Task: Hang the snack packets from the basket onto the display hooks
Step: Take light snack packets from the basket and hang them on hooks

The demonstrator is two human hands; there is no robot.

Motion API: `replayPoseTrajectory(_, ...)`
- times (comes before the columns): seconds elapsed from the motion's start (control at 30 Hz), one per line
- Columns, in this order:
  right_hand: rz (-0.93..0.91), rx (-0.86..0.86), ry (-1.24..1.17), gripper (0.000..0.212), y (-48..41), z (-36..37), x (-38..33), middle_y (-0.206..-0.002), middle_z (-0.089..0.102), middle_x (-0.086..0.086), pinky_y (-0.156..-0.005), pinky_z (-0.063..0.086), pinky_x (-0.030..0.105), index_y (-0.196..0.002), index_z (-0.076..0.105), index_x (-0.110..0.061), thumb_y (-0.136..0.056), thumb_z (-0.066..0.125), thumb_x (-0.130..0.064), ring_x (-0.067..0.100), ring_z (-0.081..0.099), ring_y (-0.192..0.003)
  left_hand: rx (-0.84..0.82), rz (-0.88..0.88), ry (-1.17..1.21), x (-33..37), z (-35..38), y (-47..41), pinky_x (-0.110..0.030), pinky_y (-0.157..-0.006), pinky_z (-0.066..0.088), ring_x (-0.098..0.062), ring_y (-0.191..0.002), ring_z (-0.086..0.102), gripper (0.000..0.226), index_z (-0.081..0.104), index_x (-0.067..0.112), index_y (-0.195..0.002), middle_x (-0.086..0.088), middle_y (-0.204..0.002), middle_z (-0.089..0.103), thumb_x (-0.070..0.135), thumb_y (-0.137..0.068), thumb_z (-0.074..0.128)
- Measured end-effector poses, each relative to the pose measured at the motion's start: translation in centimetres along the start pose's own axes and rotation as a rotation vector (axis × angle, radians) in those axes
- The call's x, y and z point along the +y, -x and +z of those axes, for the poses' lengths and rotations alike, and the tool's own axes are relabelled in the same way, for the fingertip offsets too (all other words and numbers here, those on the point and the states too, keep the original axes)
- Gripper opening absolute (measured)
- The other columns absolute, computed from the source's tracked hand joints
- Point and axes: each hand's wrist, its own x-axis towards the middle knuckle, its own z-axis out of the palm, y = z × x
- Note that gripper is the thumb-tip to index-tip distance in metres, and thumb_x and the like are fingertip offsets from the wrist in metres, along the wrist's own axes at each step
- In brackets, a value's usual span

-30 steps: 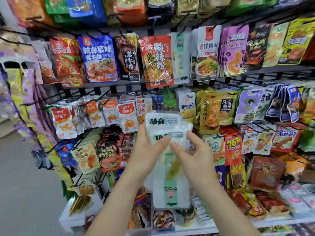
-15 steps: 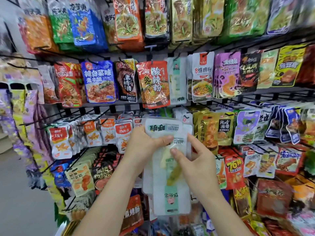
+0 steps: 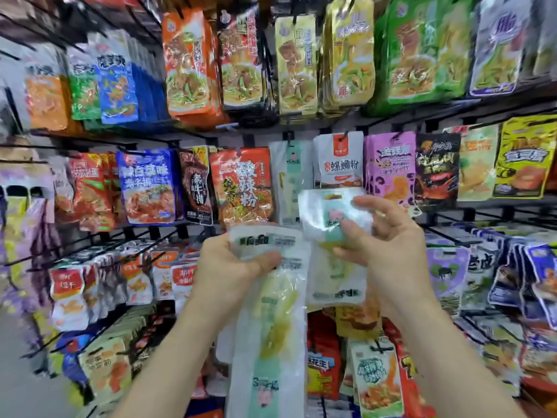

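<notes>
The left hand point(image 3: 229, 267) grips a long clear snack packet point(image 3: 271, 327) of yellow-green strips near its top. The thumb is pressed on the front and the fingers are curled behind. This packet hangs straight down below the orange-red noodle packet point(image 3: 244, 185).

The right hand point(image 3: 388, 245) pinches a 2nd clear packet point(image 3: 337, 279) between thumb and curled fingers, below and to the right of the noodle packet. The 2 held packets sit edge to edge; blur hides whether they touch.

Directly right of the noodle packet, a matching pale packet point(image 3: 289, 182) hangs from a display hook point(image 3: 288, 137).
</notes>
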Motion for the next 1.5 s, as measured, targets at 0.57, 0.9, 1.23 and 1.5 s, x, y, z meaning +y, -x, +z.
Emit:
replayPoseTrajectory(0.57,0.116,-0.281,-0.039,0.012,-11.0,3.4,-1.4,-0.080,0.070,-0.009,-0.056,0.060,0.032,-0.084,0.062,-0.019,-0.092,0.063,-0.010,0.011,0.069,-0.078,-0.293,0.107,-0.399,2.4,1.6,-7.7,-0.027,-0.068,0.057,-0.012,-0.080,0.072,0.082,0.050,0.041,-0.130,0.007,-0.104,0.072,-0.010,-0.072,0.076)
replayPoseTrajectory(0.9,0.060,-0.225,0.068,0.012,-14.0,6.7,-0.8,-0.086,0.068,0.008,-0.050,0.055,0.028,-0.089,0.058,-0.017,-0.094,0.060,-0.005,0.013,0.068,-0.061,-0.268,0.135,-0.625,3.2,1.3,-10.9,-0.007,-0.074,0.048,0.025,-0.084,0.054,0.104,0.022,0.049,-0.145,0.032,-0.124,0.043,0.005,-0.071,0.081)
replayPoseTrajectory(1.23,0.012,-0.109,0.151,0.010,-14.9,7.5,0.2,-0.087,0.069,0.011,-0.051,0.058,0.036,-0.084,0.059,-0.020,-0.094,0.060,-0.017,0.031,0.070,-0.076,-0.264,0.156,-0.718,3.2,1.2,-13.3,-0.019,-0.095,0.039,-0.003,-0.125,0.043,0.104,0.022,0.038,-0.150,0.017,-0.151,0.033,0.008,-0.070,0.081)
replayPoseTrajectory(1.5,0.012,-0.208,0.303,0.031,-15.0,6.6,0.7,-0.112,0.061,0.004,-0.068,0.057,0.043,-0.111,0.049,-0.038,-0.092,0.055,-0.014,0.022,0.066,-0.083,-0.299,0.124,-0.725,2.8,1.9,-13.9,0.003,-0.069,0.029,0.007,-0.114,0.038,0.103,0.023,0.039,-0.149,0.014,-0.153,0.031,0.009,-0.070,0.083)
